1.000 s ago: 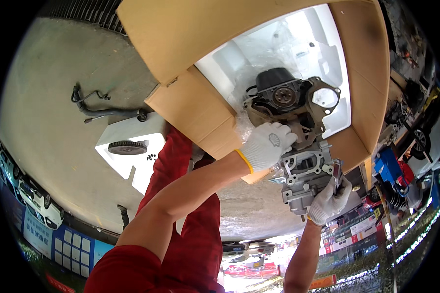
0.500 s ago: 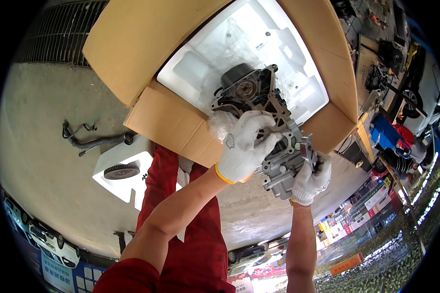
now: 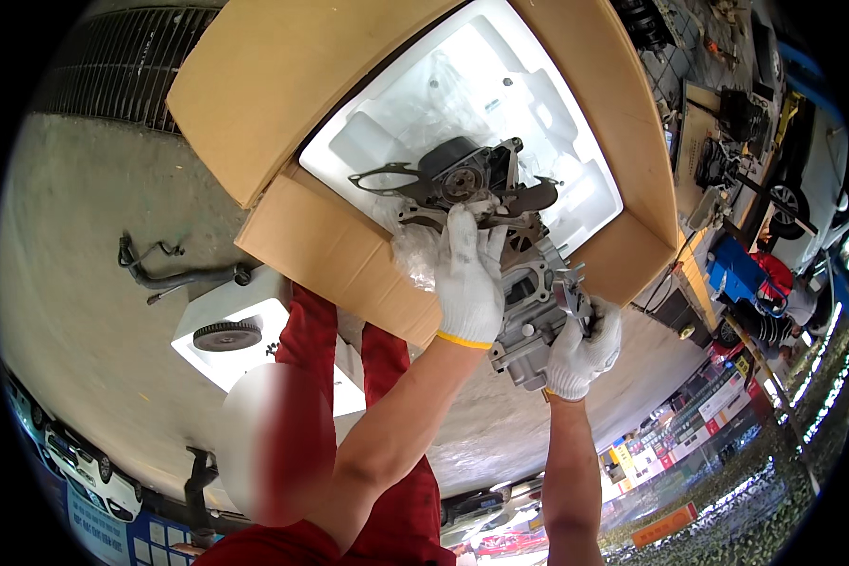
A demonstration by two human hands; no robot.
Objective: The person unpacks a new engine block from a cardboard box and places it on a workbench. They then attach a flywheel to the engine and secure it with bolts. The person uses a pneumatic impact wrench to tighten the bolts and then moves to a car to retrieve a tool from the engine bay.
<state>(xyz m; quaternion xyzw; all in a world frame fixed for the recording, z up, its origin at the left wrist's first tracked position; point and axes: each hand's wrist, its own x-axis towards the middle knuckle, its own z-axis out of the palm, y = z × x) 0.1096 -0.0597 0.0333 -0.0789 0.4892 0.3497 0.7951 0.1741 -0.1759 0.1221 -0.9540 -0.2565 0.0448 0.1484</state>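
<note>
Concrete workshop floor point(image 3: 94, 236), with an open cardboard box point(image 3: 330, 255) toward twelve o'clock.
Against the box's white foam liner point(image 3: 580, 141) shows a dark engine point(image 3: 450, 155); in front of it the left hand point(image 3: 471, 283) (white glove, yellow cuff) has its fingers clamped on a thin dark metal plate point(image 3: 533, 198), at twelve o'clock from the wrist. At five o'clock from the plate, the right hand point(image 3: 587, 349), gloved too, has its fingers closed on the end of a gray metal housing point(image 3: 530, 332). At nine o'clock from the housing, a toothed flywheel point(image 3: 227, 337) lies on a white foam block point(image 3: 203, 357), a black hose point(image 3: 193, 277) at its eleven o'clock.
</note>
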